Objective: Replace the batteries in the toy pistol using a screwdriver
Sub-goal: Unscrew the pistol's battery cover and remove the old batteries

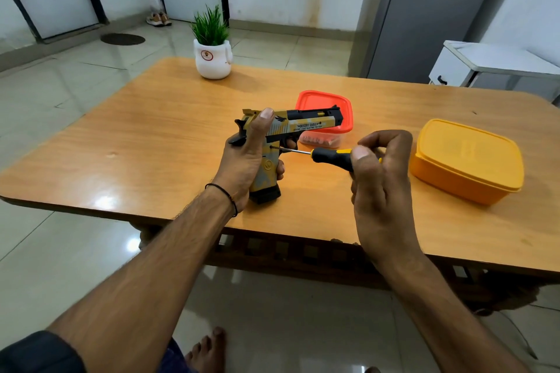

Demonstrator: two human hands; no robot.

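- toy pistol is held up over the middle of the table, barrel pointing right, grip pointing down; can't tell if the magazine base touches the wood.
- left hand is wrapped tight round the grip from behind, thumb up along the slide, fingers curled round the front.
- screwdriver lies near horizontal, with its tip at a small dark screw hole high on the grip panel.
- right hand pinches the handle between thumb and curled fingertips, closed on it.
- risk: the tip likely slips out of the small screw head if the shaft tilts or the push is weak, which would strip the head or scratch the paint.
- risk: a slip sends the tip toward the left palm, which sits just beside the screw.
- risk: the pistol is braced by one hand only, so turning force may twist it.
- risk: a freed screw may drop and roll off the smooth table onto the tiled floor.
- pistol: hard plastic, tan and grey camo print, black slide end and magazine base, blocky and angular.
- screwdriver: thin bare metal shaft, chunky black and yellow handle that looks rubbery.
- table: glossy orange wood grain with rounded corners.
- red-lidded box: clear walls, small items inside, just behind the barrel.
- yellow box: opaque plastic, rounded rectangle, lid on, to the right.
- plant pot: white, smooth, spiky green leaves, at the far edge.
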